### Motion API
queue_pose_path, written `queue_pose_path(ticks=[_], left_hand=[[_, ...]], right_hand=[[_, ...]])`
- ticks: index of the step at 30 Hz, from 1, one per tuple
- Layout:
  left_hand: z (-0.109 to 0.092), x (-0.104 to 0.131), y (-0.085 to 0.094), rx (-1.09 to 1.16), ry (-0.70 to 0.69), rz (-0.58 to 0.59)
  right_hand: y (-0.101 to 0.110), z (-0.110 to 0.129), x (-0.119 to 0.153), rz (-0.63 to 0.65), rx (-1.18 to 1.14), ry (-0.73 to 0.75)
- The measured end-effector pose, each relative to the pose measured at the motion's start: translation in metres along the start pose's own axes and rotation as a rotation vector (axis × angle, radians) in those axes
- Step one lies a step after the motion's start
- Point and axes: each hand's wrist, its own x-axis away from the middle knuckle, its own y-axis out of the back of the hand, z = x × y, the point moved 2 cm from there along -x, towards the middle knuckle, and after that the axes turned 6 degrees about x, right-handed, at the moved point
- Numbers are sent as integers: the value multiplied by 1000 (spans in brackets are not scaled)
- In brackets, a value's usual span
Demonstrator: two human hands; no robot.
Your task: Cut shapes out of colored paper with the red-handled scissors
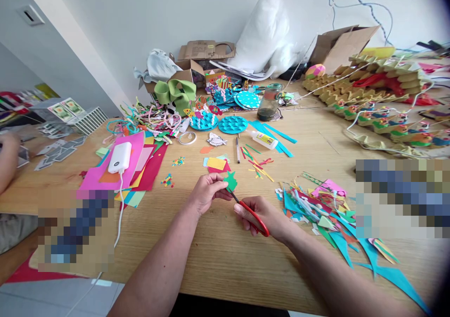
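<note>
My left hand (208, 193) pinches a small piece of green paper (231, 180) with a jagged outline, above the middle of the table. In my right hand (258, 211) is a pair of red-handled scissors (258, 223), its dark blades pointing up and left to the lower edge of the green paper. Whether the blades are apart cannot be made out. Just beyond my left hand lie stacked paper pieces with a yellow one (216, 163) on top. A white fish cutout (216, 139) and a pen (238, 149) lie farther back.
To the right is a heap of paper scraps (326, 204); egg cartons (383, 120) stand behind it. A glue bottle (264, 139) and a glass jar (270, 102) are at the back. At left, a white power bank (120, 157) rests on coloured sheets. Another person's arm (7, 155) shows at far left.
</note>
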Motion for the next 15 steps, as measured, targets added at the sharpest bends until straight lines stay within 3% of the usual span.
queue_pose_path(ticks=[15], left_hand=[[0, 0, 0, 3, 10, -5]], right_hand=[[1, 0, 0, 0, 0, -6]])
